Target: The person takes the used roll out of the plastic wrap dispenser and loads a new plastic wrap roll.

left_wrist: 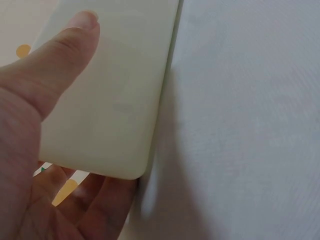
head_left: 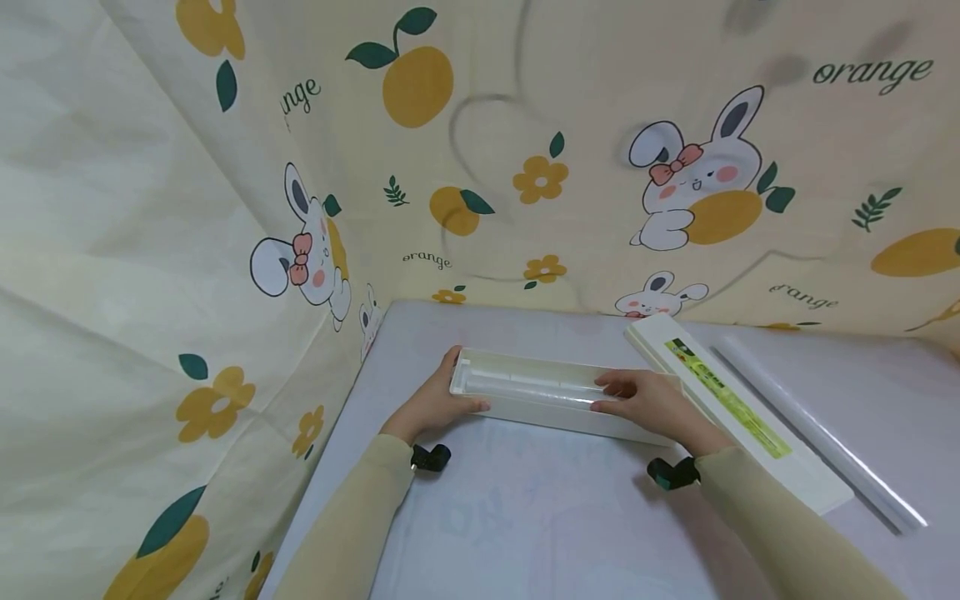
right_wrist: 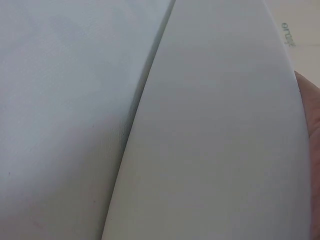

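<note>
A long off-white box [head_left: 577, 421] with an open top lies on the table, a clear, shiny roll [head_left: 517, 387] along its inside. My left hand [head_left: 435, 404] grips the box's left end. Its thumb [left_wrist: 75, 42] lies flat on the front wall, while the other fingers [left_wrist: 107, 205] curl around the end. Over the right part of the box, my right hand [head_left: 652, 407] reaches into the opening, thumb toward the front rim and fingers bent on the far side of the roll. In the right wrist view the front wall hides most of that hand.
To the right, a long white lid-like piece [head_left: 795, 479] with a yellow-green label lies slantwise, its far part close behind the box. Alongside it is another clear, shiny roll [head_left: 832, 442]. A patterned cloth [head_left: 585, 108] hangs behind and at the left of the white-covered table [head_left: 525, 517].
</note>
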Demonstrator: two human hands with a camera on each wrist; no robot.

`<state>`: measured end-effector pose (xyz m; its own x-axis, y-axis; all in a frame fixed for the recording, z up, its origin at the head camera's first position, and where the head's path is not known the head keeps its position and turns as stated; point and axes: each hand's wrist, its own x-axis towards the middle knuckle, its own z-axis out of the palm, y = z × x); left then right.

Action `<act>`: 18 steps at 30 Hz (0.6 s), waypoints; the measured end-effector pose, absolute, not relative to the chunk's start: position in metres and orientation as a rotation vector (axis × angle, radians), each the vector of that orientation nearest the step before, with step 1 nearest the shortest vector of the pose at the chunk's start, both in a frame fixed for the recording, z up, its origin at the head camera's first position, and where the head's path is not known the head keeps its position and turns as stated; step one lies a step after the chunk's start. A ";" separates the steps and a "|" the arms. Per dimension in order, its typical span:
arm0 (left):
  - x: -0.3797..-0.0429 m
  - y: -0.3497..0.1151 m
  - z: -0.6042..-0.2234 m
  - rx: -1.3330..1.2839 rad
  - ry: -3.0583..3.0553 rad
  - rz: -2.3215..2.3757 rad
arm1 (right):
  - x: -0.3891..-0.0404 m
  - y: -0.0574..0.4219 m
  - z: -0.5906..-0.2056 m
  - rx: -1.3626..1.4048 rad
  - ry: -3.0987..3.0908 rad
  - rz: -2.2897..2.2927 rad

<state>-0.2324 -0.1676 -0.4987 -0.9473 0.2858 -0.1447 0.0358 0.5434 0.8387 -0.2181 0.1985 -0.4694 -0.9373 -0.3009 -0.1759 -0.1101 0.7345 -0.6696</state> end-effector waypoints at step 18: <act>-0.231 -0.168 -0.499 0.259 2.509 1.379 | -0.223 0.194 -0.468 -0.330 2.558 -0.996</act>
<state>-0.2315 -0.1680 -0.4994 -0.9486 0.2811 -0.1451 0.0282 0.5322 0.8462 -0.2229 0.1944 -0.4680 -0.9023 -0.3456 -0.2577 -0.0804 0.7221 -0.6871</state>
